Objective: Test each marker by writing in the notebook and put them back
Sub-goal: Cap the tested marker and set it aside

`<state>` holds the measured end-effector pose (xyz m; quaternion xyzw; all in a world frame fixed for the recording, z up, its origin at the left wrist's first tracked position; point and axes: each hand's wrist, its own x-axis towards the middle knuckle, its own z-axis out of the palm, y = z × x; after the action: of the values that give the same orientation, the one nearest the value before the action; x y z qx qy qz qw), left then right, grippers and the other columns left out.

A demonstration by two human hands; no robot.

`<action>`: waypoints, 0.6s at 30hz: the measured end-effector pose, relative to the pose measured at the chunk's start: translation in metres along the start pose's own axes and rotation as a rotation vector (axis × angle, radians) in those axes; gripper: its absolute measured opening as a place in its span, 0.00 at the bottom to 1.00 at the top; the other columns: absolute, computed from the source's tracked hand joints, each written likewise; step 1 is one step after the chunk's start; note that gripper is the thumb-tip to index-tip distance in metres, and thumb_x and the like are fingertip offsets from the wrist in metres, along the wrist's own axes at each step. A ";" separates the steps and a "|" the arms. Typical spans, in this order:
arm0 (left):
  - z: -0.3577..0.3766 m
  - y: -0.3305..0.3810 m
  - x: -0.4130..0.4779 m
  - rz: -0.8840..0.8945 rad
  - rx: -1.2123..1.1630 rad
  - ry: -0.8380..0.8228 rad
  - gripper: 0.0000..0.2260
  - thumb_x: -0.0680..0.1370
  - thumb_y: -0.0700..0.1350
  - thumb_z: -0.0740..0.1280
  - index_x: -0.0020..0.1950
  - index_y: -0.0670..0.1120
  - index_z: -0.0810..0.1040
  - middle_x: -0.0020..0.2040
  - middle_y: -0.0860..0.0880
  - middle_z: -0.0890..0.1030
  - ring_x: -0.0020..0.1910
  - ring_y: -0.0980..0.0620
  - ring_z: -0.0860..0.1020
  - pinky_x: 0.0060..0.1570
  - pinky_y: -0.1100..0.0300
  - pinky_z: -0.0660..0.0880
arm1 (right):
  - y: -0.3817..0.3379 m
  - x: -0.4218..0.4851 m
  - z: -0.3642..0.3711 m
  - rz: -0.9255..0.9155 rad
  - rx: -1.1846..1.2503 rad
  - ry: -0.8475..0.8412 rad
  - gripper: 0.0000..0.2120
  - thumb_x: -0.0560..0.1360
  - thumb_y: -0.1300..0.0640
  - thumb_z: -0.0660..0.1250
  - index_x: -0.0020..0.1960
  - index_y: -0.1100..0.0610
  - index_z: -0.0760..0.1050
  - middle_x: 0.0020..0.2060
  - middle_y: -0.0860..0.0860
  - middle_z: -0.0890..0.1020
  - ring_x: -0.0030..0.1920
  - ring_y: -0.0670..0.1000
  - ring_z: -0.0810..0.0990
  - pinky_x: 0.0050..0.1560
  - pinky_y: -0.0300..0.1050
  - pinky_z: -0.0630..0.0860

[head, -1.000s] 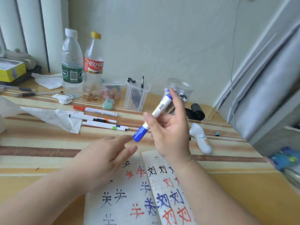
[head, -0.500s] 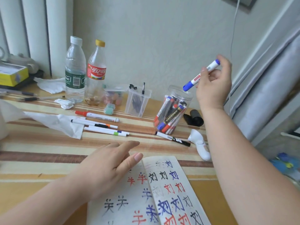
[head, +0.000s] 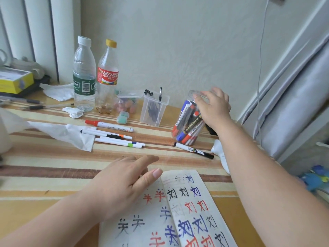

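Hovering at the mouth of the clear jar [head: 192, 92], the right hand [head: 213, 107] is being held with its fingers loosely spread and released, the rim being touched by the fingertips [head: 198, 97]; nothing is being gripped. The markers [head: 188, 122] are being kept inside the jar, leaning together. The open notebook [head: 194, 211] is being pressed flat by the left hand [head: 122, 182], fingers straight on the left page. A black marker [head: 194, 150] is being left lying on the striped table [head: 44, 157] just before the jar, a red-capped marker [head: 110, 125] farther left.
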<state>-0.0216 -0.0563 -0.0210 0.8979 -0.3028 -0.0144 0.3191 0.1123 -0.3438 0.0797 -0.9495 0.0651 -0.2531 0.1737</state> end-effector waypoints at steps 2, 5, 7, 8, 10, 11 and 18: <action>0.000 0.000 0.000 -0.004 0.002 0.001 0.39 0.71 0.76 0.36 0.76 0.63 0.62 0.59 0.63 0.77 0.61 0.65 0.71 0.63 0.64 0.66 | 0.004 -0.003 -0.001 0.007 0.123 -0.025 0.36 0.72 0.35 0.71 0.74 0.48 0.68 0.74 0.51 0.66 0.75 0.52 0.64 0.74 0.51 0.63; 0.001 -0.001 0.001 -0.005 0.005 -0.010 0.39 0.71 0.77 0.36 0.76 0.63 0.63 0.58 0.63 0.77 0.59 0.65 0.71 0.62 0.64 0.66 | 0.002 -0.004 -0.006 0.189 0.308 0.028 0.42 0.67 0.39 0.78 0.74 0.50 0.63 0.66 0.51 0.73 0.65 0.52 0.74 0.63 0.46 0.72; 0.003 -0.003 0.001 -0.003 0.018 -0.015 0.39 0.72 0.77 0.36 0.76 0.63 0.62 0.59 0.64 0.77 0.60 0.66 0.70 0.62 0.64 0.66 | -0.002 -0.006 -0.004 0.201 0.330 0.033 0.43 0.66 0.41 0.79 0.73 0.51 0.63 0.60 0.48 0.72 0.61 0.51 0.75 0.58 0.44 0.72; 0.003 -0.003 0.002 -0.001 0.028 -0.015 0.39 0.72 0.77 0.36 0.76 0.63 0.62 0.59 0.64 0.77 0.60 0.66 0.70 0.62 0.65 0.66 | -0.003 -0.007 -0.003 0.168 0.321 0.016 0.44 0.65 0.41 0.80 0.73 0.51 0.62 0.60 0.47 0.71 0.60 0.49 0.75 0.58 0.43 0.71; 0.004 -0.004 0.002 0.002 0.031 -0.011 0.39 0.72 0.77 0.36 0.76 0.63 0.63 0.59 0.64 0.77 0.61 0.65 0.70 0.63 0.64 0.66 | -0.002 -0.006 -0.001 0.194 0.382 0.027 0.47 0.65 0.41 0.81 0.75 0.50 0.59 0.64 0.49 0.72 0.62 0.49 0.74 0.58 0.42 0.69; 0.005 -0.005 0.001 0.000 0.024 -0.013 0.39 0.73 0.77 0.36 0.76 0.63 0.63 0.59 0.64 0.77 0.61 0.65 0.71 0.63 0.64 0.66 | -0.002 -0.006 -0.002 0.245 0.417 0.050 0.48 0.66 0.41 0.80 0.76 0.51 0.58 0.67 0.51 0.72 0.63 0.51 0.75 0.58 0.42 0.68; 0.003 -0.003 0.000 -0.003 0.025 -0.015 0.39 0.73 0.77 0.36 0.76 0.62 0.64 0.58 0.64 0.77 0.61 0.64 0.72 0.64 0.61 0.68 | -0.006 -0.008 0.001 0.175 0.322 -0.019 0.50 0.64 0.39 0.80 0.77 0.50 0.57 0.70 0.52 0.72 0.67 0.53 0.74 0.63 0.45 0.70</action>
<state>-0.0210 -0.0561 -0.0251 0.9020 -0.3043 -0.0179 0.3057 0.1064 -0.3364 0.0775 -0.9024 0.1046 -0.2353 0.3454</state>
